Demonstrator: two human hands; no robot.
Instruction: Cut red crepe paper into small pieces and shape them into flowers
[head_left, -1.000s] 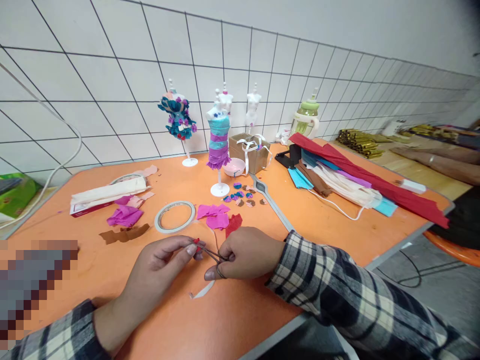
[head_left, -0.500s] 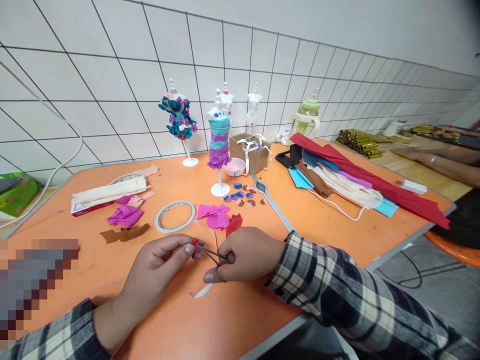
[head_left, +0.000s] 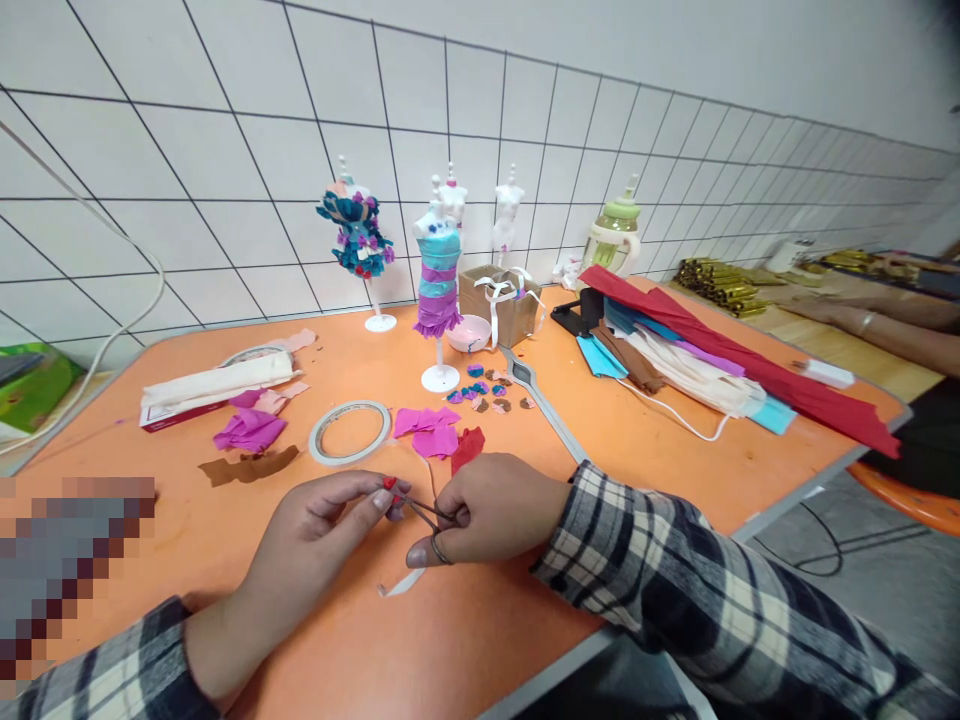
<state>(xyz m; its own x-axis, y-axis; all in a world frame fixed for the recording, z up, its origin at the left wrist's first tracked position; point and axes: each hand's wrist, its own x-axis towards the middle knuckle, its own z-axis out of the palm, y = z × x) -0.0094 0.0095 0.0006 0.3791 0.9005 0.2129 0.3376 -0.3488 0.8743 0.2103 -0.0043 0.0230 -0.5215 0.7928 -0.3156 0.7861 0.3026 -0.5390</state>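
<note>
One orange table (head_left: 352, 370), gridded wall (head_left: 540, 120)

From here a bare lane of tabletop (head_left: 637, 455) runs between the right sleeve (head_left: 645, 560) and the stacked sheets (head_left: 682, 370). Beyond the left hand (head_left: 326, 525) a tape roll (head_left: 346, 457) lies flat in the way, with a dressed mannequin (head_left: 439, 270) upright farther back

A dark-gridded white wall (head_left: 247, 150), plain at the top, runs behind the orange table (head_left: 352, 375); rightward are a pale wooden table (head_left: 772, 330), an orange seat (head_left: 911, 504) and grey floor (head_left: 892, 565)
</note>
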